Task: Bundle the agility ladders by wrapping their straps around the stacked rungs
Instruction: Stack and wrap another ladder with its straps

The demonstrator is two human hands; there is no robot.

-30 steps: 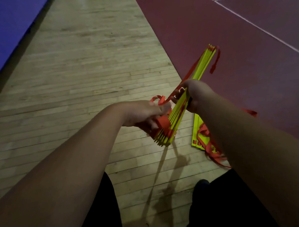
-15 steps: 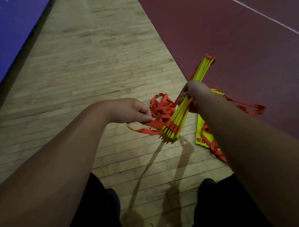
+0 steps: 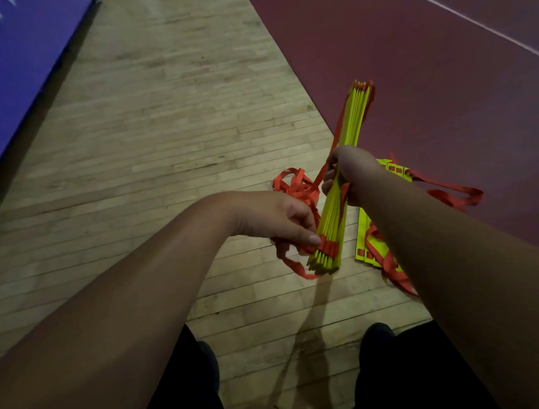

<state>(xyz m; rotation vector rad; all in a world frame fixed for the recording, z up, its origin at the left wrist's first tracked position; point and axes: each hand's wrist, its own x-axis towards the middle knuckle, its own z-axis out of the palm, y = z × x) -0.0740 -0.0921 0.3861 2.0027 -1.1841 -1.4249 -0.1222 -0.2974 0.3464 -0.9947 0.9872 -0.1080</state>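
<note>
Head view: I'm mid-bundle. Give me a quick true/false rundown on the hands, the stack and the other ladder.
1. The right hand grips the stack near mid-length. True.
2. The left hand is empty. False: it holds the strap by the stack's near end.
3. A second ladder lies on the floor beneath the right arm. True.
4. The stack rests on the floor. False: it is held up in the air.
</note>
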